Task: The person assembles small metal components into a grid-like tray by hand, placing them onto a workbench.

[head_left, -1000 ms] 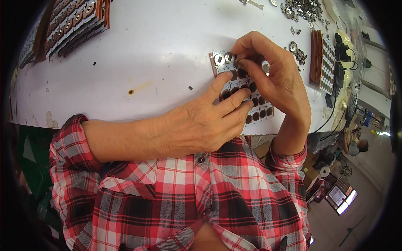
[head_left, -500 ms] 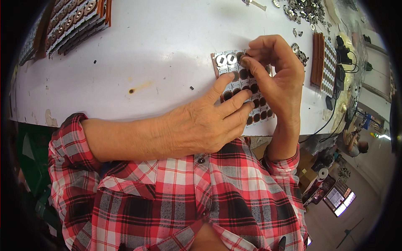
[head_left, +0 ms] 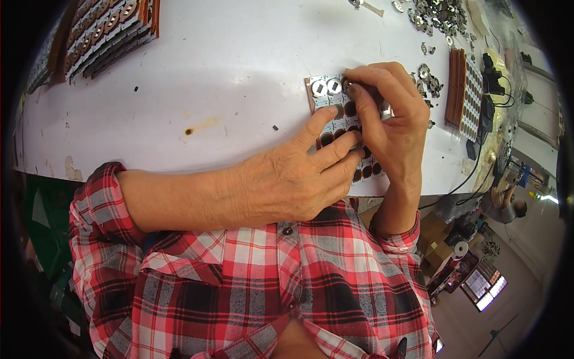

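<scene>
A white circuit-board panel with rows of dark round pads lies near the table's front edge. Two round silver metal clips sit side by side at the left end of its far row. My left hand rests palm down, fingers spread over the panel's left and middle pads, holding nothing. At the third place of the far row, my right hand has thumb and forefinger pinched on another metal clip. Most of that clip is hidden behind the fingertips. My right palm covers the panel's right side.
Loose metal clips are heaped at the far right, with several more strewn nearer. A stack of panels stands on the right, beside black cables. More stacked panels occupy the far left. A distant person is at the right.
My right hand has lowered slightly towards me and its fingers have closed in on the third place of the far row. My left hand has stayed put on the panel.
</scene>
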Action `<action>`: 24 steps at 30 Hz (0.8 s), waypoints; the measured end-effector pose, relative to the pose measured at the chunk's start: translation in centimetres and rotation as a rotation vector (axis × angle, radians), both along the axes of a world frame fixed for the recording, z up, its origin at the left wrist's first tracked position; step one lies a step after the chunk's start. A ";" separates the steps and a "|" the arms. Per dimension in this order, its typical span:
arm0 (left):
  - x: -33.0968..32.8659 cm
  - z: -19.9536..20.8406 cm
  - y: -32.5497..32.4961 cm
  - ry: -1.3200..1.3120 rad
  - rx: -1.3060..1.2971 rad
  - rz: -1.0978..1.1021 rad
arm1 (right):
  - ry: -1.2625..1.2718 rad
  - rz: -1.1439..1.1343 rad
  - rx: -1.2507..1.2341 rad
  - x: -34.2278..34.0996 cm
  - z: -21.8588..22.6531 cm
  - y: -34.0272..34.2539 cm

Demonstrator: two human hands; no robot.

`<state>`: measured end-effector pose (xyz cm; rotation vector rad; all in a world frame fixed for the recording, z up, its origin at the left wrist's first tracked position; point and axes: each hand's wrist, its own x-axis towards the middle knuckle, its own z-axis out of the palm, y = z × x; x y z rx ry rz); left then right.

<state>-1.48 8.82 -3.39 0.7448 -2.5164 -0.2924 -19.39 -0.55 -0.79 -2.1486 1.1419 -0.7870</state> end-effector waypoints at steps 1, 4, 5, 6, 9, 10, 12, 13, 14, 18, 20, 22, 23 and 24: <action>0.0 0.0 0.0 0.009 0.005 0.001 | 0.000 0.001 0.001 -0.2 0.2 -0.1; -0.2 -0.3 0.1 0.019 -0.005 0.016 | 0.036 0.084 -0.002 -1.4 0.7 -0.7; -0.3 -0.4 0.1 0.019 -0.022 0.028 | 0.062 0.110 0.014 -1.6 0.7 -1.0; -0.3 -0.4 0.1 0.019 -0.022 0.027 | 0.087 0.135 0.027 -1.8 0.7 -1.1; -0.2 -0.1 0.0 0.030 -0.008 0.020 | 0.156 0.214 -0.048 -1.6 0.9 -1.1; -0.1 0.0 0.1 0.031 0.002 0.015 | 0.155 0.213 -0.048 -1.6 0.9 -1.0; -0.1 0.0 0.1 0.032 0.012 0.008 | 0.208 0.198 -0.098 -1.5 0.8 -0.9; -0.2 -0.1 0.1 0.030 0.011 0.010 | 0.208 0.196 -0.097 -1.6 0.6 -0.8; -0.2 -0.2 0.1 0.028 0.010 0.012 | 0.131 0.115 -0.009 -1.7 0.3 -0.7; -0.3 -0.2 0.1 0.039 0.013 0.014 | -0.169 -0.065 0.360 -1.0 0.9 0.0; -0.3 -0.3 0.2 0.049 0.013 0.024 | -0.255 -0.079 0.472 -0.9 1.1 0.0; -0.2 -0.2 0.1 0.031 0.014 0.018 | -0.226 -0.125 0.629 -0.5 1.4 0.0; -0.1 -0.1 0.1 0.012 0.015 0.013 | -0.226 -0.124 0.628 -0.5 1.2 0.0; -0.1 -0.1 0.1 0.013 0.014 0.014 | -0.198 -0.109 0.543 -0.6 0.9 0.0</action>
